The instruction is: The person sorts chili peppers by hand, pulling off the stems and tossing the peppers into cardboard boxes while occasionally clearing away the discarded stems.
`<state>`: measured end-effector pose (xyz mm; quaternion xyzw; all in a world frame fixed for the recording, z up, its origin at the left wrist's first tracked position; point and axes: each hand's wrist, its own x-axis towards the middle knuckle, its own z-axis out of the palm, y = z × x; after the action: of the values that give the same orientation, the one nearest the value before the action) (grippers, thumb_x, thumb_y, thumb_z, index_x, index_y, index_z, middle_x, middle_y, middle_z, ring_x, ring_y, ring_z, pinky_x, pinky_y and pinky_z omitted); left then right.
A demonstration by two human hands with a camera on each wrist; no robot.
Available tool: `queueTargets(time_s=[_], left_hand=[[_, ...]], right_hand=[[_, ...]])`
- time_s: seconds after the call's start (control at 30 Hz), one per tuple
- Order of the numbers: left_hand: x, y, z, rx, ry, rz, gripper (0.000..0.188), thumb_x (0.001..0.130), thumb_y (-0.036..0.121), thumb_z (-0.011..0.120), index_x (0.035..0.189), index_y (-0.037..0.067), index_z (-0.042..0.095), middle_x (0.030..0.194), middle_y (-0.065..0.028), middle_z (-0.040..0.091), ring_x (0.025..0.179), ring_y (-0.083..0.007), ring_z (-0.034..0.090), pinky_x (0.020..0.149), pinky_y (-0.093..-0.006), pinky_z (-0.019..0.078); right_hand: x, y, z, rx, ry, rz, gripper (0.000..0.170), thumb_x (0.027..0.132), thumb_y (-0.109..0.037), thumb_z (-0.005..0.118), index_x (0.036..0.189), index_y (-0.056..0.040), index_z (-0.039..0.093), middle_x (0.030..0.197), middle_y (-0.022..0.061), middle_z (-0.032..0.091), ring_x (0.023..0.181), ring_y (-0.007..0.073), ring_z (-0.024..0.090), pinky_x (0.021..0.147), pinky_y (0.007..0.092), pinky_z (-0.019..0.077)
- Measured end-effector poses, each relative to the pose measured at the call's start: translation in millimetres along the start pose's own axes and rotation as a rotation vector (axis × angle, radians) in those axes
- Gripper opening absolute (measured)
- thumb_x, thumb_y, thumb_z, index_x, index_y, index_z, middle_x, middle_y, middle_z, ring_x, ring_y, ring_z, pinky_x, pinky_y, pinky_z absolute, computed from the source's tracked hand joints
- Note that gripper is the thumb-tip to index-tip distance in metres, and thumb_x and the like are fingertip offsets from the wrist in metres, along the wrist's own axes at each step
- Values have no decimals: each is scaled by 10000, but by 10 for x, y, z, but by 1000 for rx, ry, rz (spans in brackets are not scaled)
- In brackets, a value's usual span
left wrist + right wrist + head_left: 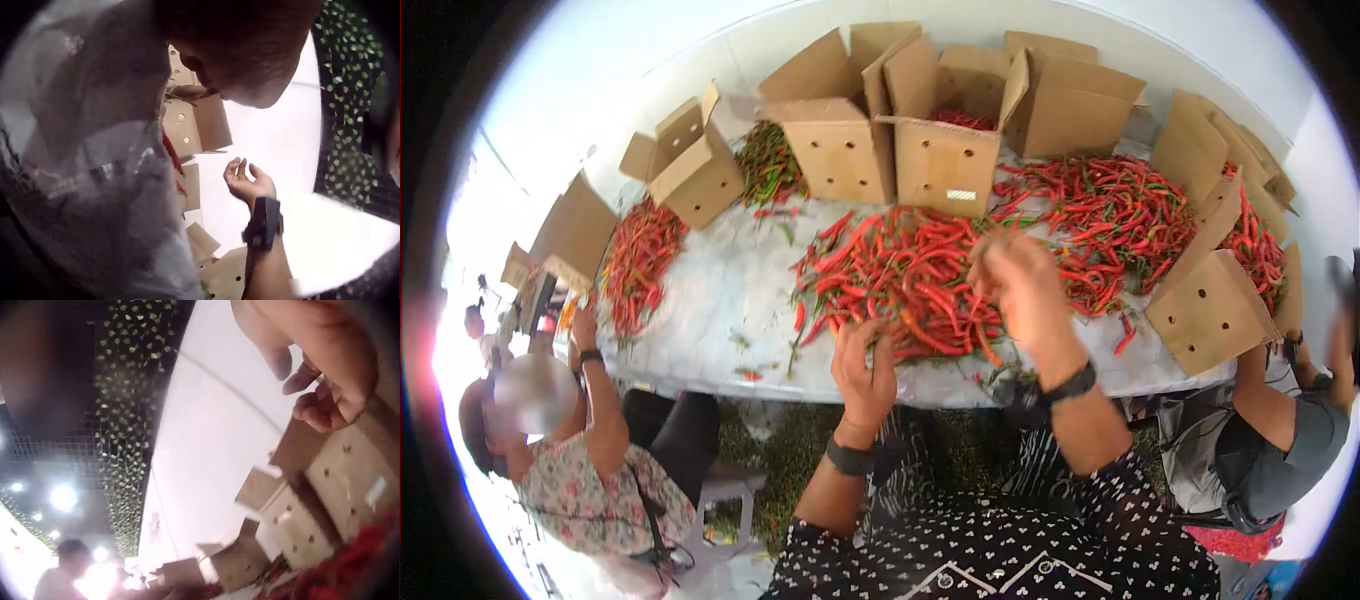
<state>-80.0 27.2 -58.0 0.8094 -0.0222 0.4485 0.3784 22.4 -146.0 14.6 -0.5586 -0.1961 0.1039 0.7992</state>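
Note:
A large heap of red chili peppers [920, 290] lies on the table in front of me. My left hand [863, 372] is at the heap's near left edge, fingers bent down toward the peppers. In the left wrist view this hand [250, 56] is dark, with thin stem-like strands at its fingertips; I cannot tell whether it pinches them. My right hand [1022, 290], blurred, is raised over the heap's right side. Its fingers are loosely curled with nothing visible between them, as the right hand [249, 181] also appears in the left wrist view.
Open cardboard boxes [948, 165] line the table's back, and another box [1215, 315] of chilies stands at right. More chilies [1115, 215] spread right of the heap, others [640, 265] lie far left. People sit at both sides, one in a floral top [610, 490]. Loose bits dot the tabletop [730, 290].

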Motion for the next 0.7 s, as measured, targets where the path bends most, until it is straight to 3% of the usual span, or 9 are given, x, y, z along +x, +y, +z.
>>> queueTargets(time_s=[0.07, 0.13, 0.2, 0.27, 0.33, 0.37, 0.47, 0.53, 0.7], left_hand=[[-68, -47, 5, -292, -49, -193, 142, 844, -5, 483, 970, -27, 546, 845, -84, 586, 713, -139, 544, 657, -257, 437], [-75, 201, -48, -302, -21, -343, 124, 819, 27, 553, 931, -17, 581, 801, -73, 593, 719, -142, 554, 645, -259, 441], [-88, 309, -90, -576, -104, -485, 132, 845, 16, 521, 961, -27, 567, 828, -55, 597, 699, -105, 547, 630, -231, 444], [-97, 305, -128, -557, -137, -459, 139, 863, 11, 492, 977, -31, 559, 825, -37, 590, 682, -79, 539, 623, -218, 448], [-104, 297, -127, -612, -200, -552, 132, 851, 17, 514, 962, -29, 569, 839, -42, 592, 693, -79, 538, 622, -221, 449], [-98, 295, -119, -603, -201, -554, 132, 851, 17, 514, 962, -29, 569, 839, -42, 592, 693, -79, 538, 622, -221, 449], [-50, 301, -66, -450, -268, -470, 92, 805, 6, 566, 893, -21, 575, 791, -56, 572, 656, -103, 537, 598, -236, 442], [14, 367, -26, -193, -282, -111, 78, 756, -5, 591, 820, 4, 548, 708, -67, 507, 581, -154, 477, 532, -256, 392], [87, 557, 12, -2, -296, 26, 107, 707, -16, 613, 773, 16, 536, 717, -103, 501, 624, -249, 509, 541, -318, 407]], right_hand=[[-391, 275, 230, -102, -71, 203, 135, 818, -103, 543, 925, -25, 568, 742, 28, 579, 638, 68, 523, 566, 206, 419], [-553, 484, 335, -190, -141, 212, 182, 798, -84, 571, 957, 4, 560, 786, 51, 590, 670, 86, 541, 600, 232, 445], [-627, 611, 432, -282, -144, -56, 221, 781, -70, 585, 978, 24, 550, 837, 82, 592, 722, 133, 566, 654, 272, 469], [-639, 496, 415, -372, -167, -54, 235, 756, -61, 603, 970, 24, 553, 859, 110, 582, 779, 185, 580, 717, 299, 474], [-637, 408, 420, -590, -93, -285, 232, 733, -56, 607, 952, 8, 567, 837, 126, 569, 774, 228, 584, 691, 312, 468], [-622, 445, 376, -582, -94, -283, 232, 733, -56, 607, 952, 8, 567, 837, 126, 569, 774, 228, 584, 691, 312, 468], [-592, 559, 231, -700, -185, -389, 232, 720, -67, 602, 940, 3, 576, 835, 140, 557, 738, 260, 579, 650, 330, 457], [-613, 584, 177, -625, -229, -233, 217, 716, -80, 591, 913, 10, 582, 803, 146, 553, 716, 275, 571, 620, 339, 439], [-608, 483, 106, -524, -268, -152, 170, 717, -87, 594, 851, 17, 593, 731, 135, 550, 671, 256, 559, 607, 324, 428]])
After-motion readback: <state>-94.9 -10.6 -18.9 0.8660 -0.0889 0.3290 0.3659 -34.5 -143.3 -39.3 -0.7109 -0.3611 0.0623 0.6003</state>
